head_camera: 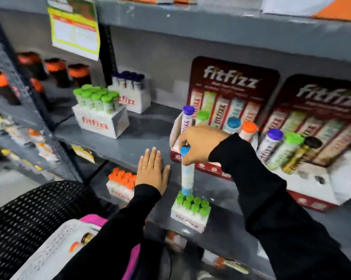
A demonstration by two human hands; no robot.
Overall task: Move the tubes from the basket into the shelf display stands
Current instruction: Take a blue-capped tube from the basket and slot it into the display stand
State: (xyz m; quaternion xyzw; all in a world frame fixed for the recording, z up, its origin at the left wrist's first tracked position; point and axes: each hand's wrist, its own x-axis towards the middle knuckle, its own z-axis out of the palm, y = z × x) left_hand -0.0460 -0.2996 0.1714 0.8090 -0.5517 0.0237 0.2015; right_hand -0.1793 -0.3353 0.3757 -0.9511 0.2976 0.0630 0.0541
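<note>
My right hand (198, 144) grips a white tube with a blue cap (187, 174) by its top and holds it upright in front of the red display stand (215, 168). The tube's lower end hangs just above a small white box of green-capped tubes (190, 211) on the shelf's front edge. The red stand holds purple, green, blue and orange capped tubes (233, 124). A second stand (312, 178) to the right holds purple, green and black capped tubes. My left hand (152, 170) lies flat and open on the grey shelf (118, 142). The white basket (55, 247) sits at the bottom left, with tubes partly hidden by my sleeve.
White boxes of green-capped (98, 110) and purple-capped tubes (130, 91) stand further back on the shelf. A box of orange-capped tubes (122, 182) sits on the shelf below. Orange and black jars (57, 71) fill the left bay. A black mesh chair back (29, 215) is beside the basket.
</note>
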